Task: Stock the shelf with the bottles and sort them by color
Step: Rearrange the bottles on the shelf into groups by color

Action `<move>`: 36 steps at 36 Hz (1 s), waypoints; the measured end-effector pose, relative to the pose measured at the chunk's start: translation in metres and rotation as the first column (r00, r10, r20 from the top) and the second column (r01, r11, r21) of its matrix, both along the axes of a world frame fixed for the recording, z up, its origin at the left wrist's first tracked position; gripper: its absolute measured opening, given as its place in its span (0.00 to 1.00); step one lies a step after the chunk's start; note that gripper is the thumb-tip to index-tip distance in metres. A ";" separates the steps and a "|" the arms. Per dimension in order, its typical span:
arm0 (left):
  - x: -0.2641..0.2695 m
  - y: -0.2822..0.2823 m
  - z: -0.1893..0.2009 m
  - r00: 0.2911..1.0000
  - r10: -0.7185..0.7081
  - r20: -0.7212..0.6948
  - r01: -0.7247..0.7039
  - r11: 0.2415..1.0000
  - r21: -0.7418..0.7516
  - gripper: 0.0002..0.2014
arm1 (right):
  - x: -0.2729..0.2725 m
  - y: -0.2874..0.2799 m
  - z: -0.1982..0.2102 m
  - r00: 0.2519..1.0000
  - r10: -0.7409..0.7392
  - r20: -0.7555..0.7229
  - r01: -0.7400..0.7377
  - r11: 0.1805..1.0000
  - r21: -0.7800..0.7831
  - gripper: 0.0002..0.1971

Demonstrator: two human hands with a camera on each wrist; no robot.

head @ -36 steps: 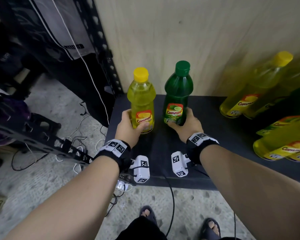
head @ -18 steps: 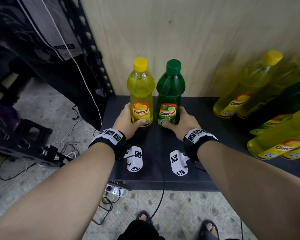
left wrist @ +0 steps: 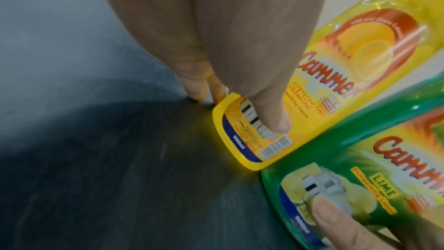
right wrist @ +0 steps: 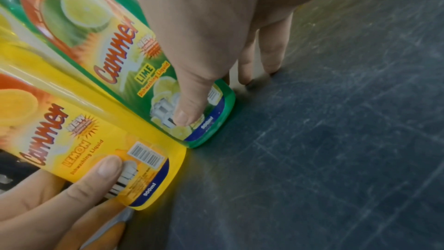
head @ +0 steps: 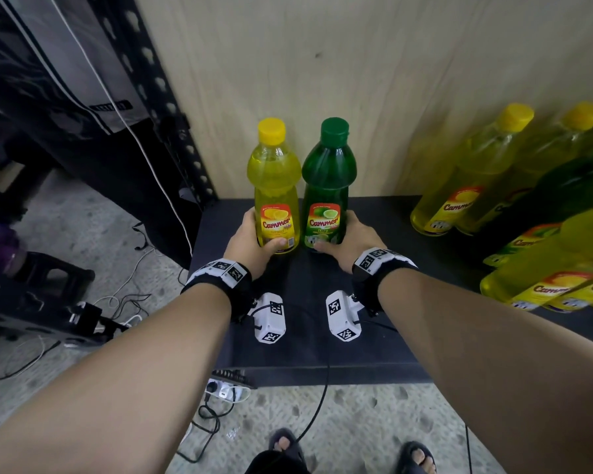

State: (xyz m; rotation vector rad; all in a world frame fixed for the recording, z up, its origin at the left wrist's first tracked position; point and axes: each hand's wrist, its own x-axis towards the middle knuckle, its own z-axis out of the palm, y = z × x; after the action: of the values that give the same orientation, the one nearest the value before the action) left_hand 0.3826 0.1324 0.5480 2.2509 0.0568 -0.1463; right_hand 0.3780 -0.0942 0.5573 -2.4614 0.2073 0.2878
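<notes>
I've slid both bottles back toward the wall. My left grip (head: pixel 254 239) clasps the yellow bottle (head: pixel 275 186), my right grip (head: pixel 351 239) the green bottle (head: pixel 327 186) touching beside it, both standing on the shelf (head: pixel 308 316); releasing seems next.

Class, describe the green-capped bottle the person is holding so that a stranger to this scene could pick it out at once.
Start at the dark shelf against the pale wooden back panel. Near its left end two bottles stand upright side by side, each held low by a hand. The green bottle is the right one, in the right hand: dark green with a LIME label, while its neighbour, the yellow bottle, reads LEMON.
</notes>
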 end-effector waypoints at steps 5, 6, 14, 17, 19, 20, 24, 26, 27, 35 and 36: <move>0.004 0.001 0.003 0.999 -0.022 -0.031 0.023 0.999 0.029 0.36 | 0.005 -0.002 0.001 1.000 0.014 -0.006 -0.014 1.000 0.006 0.37; 0.004 0.001 0.002 0.999 -0.017 -0.032 0.018 0.999 0.039 0.36 | 0.006 -0.002 0.002 1.000 0.018 -0.008 -0.018 1.000 0.006 0.37; 0.002 0.001 0.000 1.000 0.010 -0.021 -0.008 0.996 0.088 0.32 | 0.009 -0.002 0.000 1.000 0.009 -0.015 -0.009 1.000 0.006 0.37; 0.001 -0.001 0.001 1.000 0.016 -0.012 -0.015 0.996 0.093 0.32 | 0.010 -0.003 0.001 1.000 0.002 -0.022 -0.002 1.000 0.022 0.37; 0.001 -0.002 0.002 1.000 0.018 -0.007 -0.017 0.996 0.092 0.32 | 0.010 -0.004 0.001 1.000 0.001 -0.020 0.000 0.999 0.034 0.38; 0.001 -0.003 0.002 1.000 0.018 -0.002 -0.018 0.995 0.095 0.33 | 0.010 -0.005 0.001 1.000 0.001 -0.019 -0.001 0.999 0.039 0.38; 0.001 -0.002 0.004 1.000 0.011 0.003 -0.011 0.992 0.127 0.33 | 0.011 -0.005 0.001 1.000 0.005 -0.017 -0.005 0.999 0.040 0.38; 0.001 -0.002 0.004 1.000 0.007 0.001 -0.007 0.990 0.142 0.33 | 0.011 -0.005 0.000 1.000 0.013 -0.014 -0.012 0.999 0.035 0.38; 0.000 -0.002 0.004 1.000 0.005 -0.001 -0.005 0.989 0.149 0.33 | 0.011 -0.005 0.000 1.000 0.018 -0.012 -0.018 0.999 0.033 0.38; -0.004 -0.003 0.006 1.000 0.016 -0.027 -0.012 0.989 0.149 0.35 | -0.005 -0.025 -0.008 0.992 -0.116 0.053 0.107 0.982 0.155 0.38; -0.005 -0.003 0.005 0.999 0.019 -0.030 -0.014 0.989 0.146 0.35 | -0.009 -0.033 -0.011 0.980 -0.187 0.069 0.172 0.969 0.179 0.33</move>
State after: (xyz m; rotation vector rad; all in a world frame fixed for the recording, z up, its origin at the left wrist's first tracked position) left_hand 0.3781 0.1293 0.5534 2.3940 0.1063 -0.1735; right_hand 0.3689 -0.1271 0.5466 -2.2596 0.3522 0.1169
